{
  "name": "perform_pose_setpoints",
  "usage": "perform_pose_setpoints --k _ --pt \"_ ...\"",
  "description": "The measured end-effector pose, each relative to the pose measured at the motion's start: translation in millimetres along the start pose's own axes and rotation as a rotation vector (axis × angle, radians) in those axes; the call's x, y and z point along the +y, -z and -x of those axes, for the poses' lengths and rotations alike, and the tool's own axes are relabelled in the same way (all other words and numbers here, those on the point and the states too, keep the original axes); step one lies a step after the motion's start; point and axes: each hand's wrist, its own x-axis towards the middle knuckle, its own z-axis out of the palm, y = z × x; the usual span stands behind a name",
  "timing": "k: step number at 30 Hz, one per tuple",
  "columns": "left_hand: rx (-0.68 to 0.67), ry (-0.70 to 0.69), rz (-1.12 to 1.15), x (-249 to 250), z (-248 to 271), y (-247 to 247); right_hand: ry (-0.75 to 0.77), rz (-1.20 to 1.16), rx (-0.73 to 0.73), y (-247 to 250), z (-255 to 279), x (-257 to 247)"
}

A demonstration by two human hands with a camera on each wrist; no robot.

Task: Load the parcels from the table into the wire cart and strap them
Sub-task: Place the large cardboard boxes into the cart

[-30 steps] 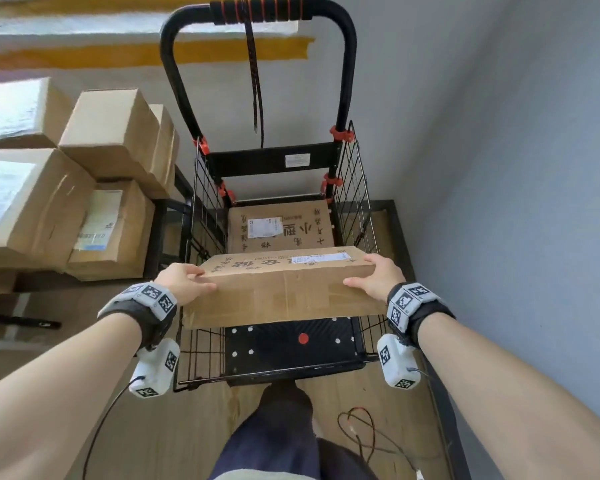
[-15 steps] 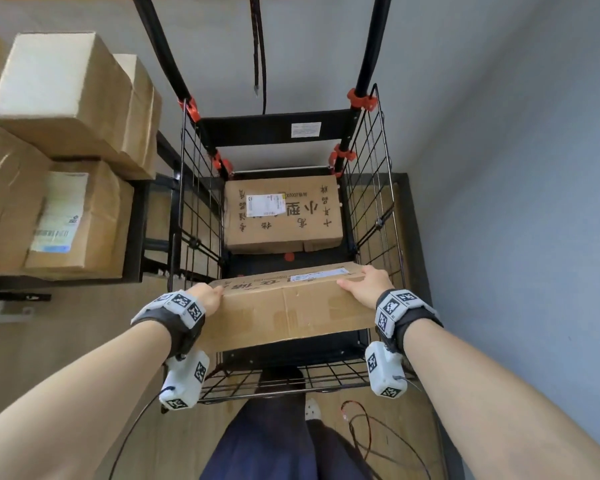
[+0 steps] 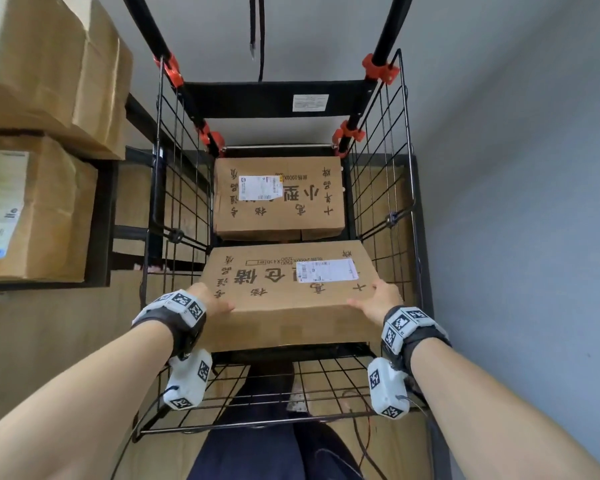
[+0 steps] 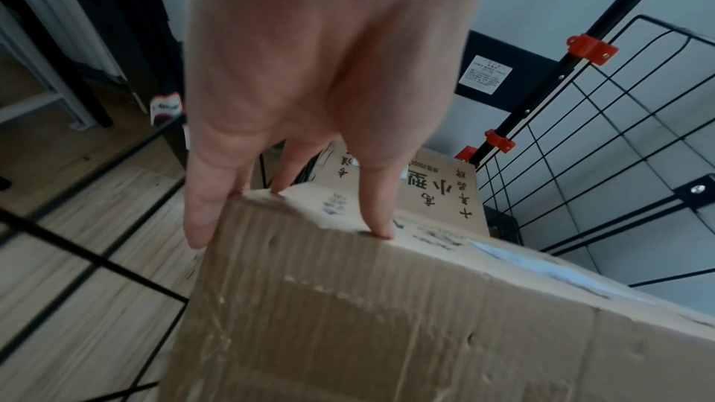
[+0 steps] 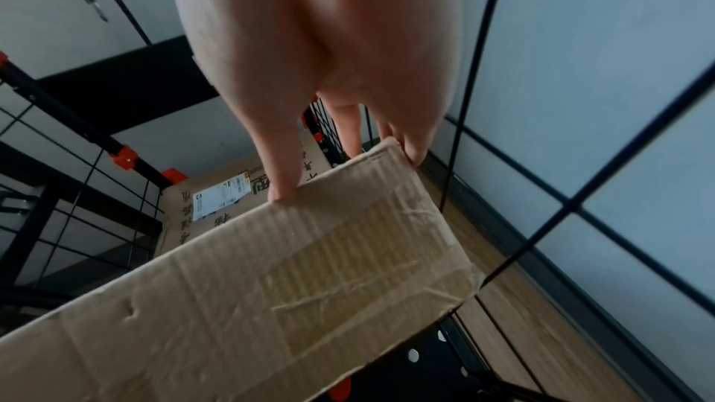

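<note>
Both hands are holding a flat, rectangular cardboard parcel (image 3: 291, 292) inside the wire cart (image 3: 388, 188), above its floor and just in front of a second, similar parcel (image 3: 279, 199) that is lying flat at the back of the cart. The left hand (image 3: 210, 301) is clasping the held parcel's near left corner, its thumb lying on the top face while the other fingers (image 4: 201, 219) are reaching down the side. The right hand (image 3: 378, 301) is gripping the near right corner the same way, thumb on top and fingers (image 5: 416, 152) wrapping the end.

The carried box is showing worn, corrugated brown board with faint ribbing, dents and a strip of clear tape along its front side; its top is carrying bold black printed characters and a white shipping label. The parcel at the back is bearing the same kind of print and its own white label.

The cart is showing thin black wire grids as sides, joined to round black tubes by orange-red plastic clips (image 3: 380, 69). A narrow black strap (image 3: 257, 26) is hanging down between the tubes. More brown boxes (image 3: 49, 209) are sitting stacked on a dark-framed table (image 3: 104, 223) to the left
</note>
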Motion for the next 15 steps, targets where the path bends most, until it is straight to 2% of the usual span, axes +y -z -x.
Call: perform_pose_setpoints --k 15 --pt "-0.019 0.107 0.009 4.7 -93.3 -40.2 -0.108 0.012 0.031 -72.6 -104.1 5.1"
